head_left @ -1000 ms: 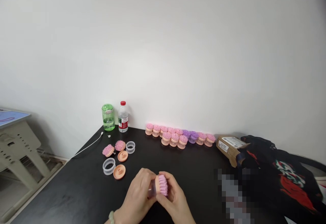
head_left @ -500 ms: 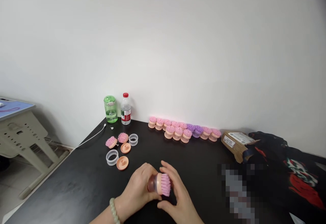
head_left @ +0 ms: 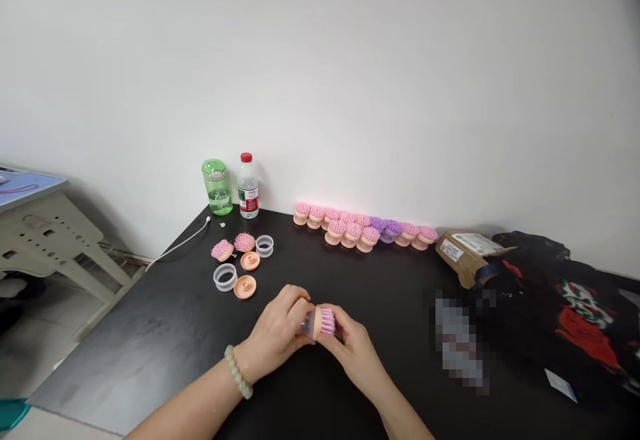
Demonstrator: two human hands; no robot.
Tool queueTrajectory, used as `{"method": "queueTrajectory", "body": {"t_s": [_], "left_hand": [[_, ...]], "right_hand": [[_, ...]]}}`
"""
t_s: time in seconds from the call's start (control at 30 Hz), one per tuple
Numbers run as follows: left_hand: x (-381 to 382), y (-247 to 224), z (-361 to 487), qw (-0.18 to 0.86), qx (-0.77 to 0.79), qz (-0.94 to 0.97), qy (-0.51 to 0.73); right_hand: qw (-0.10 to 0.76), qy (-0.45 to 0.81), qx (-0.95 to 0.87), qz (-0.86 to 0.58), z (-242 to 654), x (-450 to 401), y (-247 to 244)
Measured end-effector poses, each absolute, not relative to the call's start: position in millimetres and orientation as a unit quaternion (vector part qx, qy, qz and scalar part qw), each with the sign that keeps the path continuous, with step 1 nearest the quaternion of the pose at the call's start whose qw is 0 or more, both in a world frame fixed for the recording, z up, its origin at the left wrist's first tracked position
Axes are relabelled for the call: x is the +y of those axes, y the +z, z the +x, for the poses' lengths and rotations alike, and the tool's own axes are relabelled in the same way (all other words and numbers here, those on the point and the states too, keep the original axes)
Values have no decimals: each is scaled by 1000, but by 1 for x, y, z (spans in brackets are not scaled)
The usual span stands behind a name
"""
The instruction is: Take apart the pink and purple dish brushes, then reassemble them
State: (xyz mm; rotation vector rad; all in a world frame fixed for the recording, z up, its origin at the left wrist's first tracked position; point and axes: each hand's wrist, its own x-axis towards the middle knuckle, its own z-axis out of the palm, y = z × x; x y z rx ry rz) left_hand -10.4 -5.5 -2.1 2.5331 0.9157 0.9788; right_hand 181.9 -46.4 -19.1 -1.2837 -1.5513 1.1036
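Between my hands a round scalp brush (head_left: 318, 323) lies on its side, its pink bristles facing right and its clear ring facing left. My left hand (head_left: 281, 328), with a bead bracelet at the wrist, is closed around the ring end. The fingers of my right hand (head_left: 349, 341) grip the bristle end. Left of my hands lie two pink bristle heads (head_left: 245, 243), two clear rings (head_left: 225, 277) and two peach round caps (head_left: 245, 287). What is inside the ring is partly hidden by my fingers.
Several pink and purple brushes (head_left: 367, 239) stand in rows along the wall. A green bottle (head_left: 217, 190) and a red-capped water bottle (head_left: 249, 190) stand at the back left, near a white cable (head_left: 181, 245). On the right are an opened cardboard package (head_left: 463, 257) and black printed cloth (head_left: 560, 313).
My right hand has closed from an open pose onto the bristle end of the brush. The whole view has tilted down, so the table things appear higher.
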Motion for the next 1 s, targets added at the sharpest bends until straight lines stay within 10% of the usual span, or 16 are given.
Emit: {"method": "queueTrajectory", "body": {"t_s": [1.0], "left_hand": [[-6,1,-7,123,290,882,351]], "right_hand": [[439,467,-585,-496,178,-44,-24]]}}
